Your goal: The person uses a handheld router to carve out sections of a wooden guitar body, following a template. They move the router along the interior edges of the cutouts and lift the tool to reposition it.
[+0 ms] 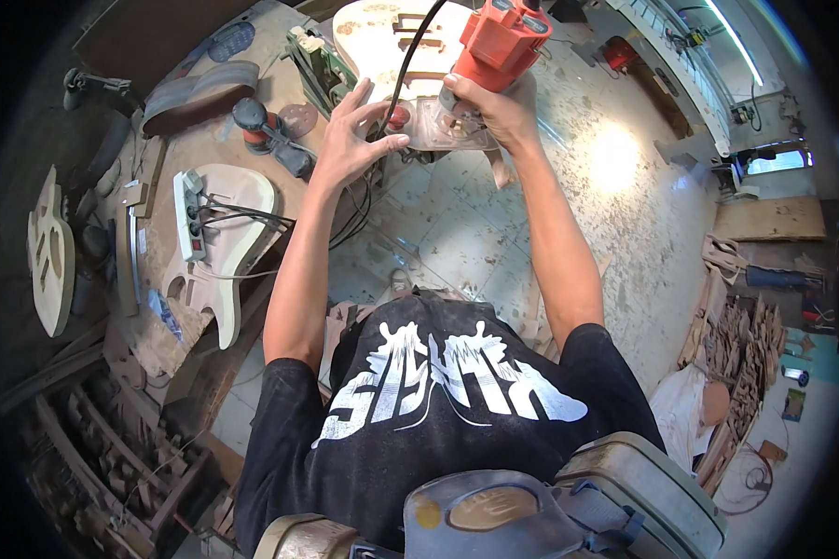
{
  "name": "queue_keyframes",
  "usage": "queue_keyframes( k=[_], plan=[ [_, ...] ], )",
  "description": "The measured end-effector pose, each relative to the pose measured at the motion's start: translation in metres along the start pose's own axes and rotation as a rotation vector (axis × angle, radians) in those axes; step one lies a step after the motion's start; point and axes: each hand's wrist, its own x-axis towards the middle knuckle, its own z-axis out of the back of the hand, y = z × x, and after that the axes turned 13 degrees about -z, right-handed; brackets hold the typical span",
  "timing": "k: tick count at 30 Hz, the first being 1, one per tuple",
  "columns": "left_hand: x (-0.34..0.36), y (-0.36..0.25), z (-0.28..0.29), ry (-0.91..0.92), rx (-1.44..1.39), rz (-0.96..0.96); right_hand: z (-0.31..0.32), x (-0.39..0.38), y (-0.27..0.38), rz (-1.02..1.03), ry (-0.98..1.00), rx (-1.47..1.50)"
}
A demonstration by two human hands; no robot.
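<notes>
My right hand [508,107] is wrapped round the lower part of a red router [499,42] with a clear base plate [429,130]. The router stands at the near end of a pale wooden guitar body [368,33] that has pockets cut in it. My left hand [356,135] is beside the base plate, thumb and fingers apart, close to a red knob [398,118]. Whether it touches the knob I cannot tell. A black cable [408,65] runs down past the router on its left side. The router's bit is hidden.
On the bench to the left are a second guitar body [252,196], a white power strip [189,214] with plugged cables and a sander [256,126]. A green clamp or vise [317,70] stands beside the held-down work. Wood scraps [736,373] are piled at right.
</notes>
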Motion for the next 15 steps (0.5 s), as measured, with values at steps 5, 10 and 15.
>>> queue_keyframes(
  k=[5, 10, 15],
  plan=[
    [-0.001, 0.001, 0.002, 0.027, -0.008, -0.003, -0.003, -0.011, 0.005, -0.016, -0.037, -0.018],
    [0.001, -0.001, 0.005, 0.064, 0.015, -0.017, -0.002, -0.014, 0.002, -0.011, -0.041, -0.037],
    [0.001, -0.002, 0.006, 0.072, -0.01, -0.011, -0.004, -0.017, -0.001, 0.025, -0.102, -0.021]
  ],
)
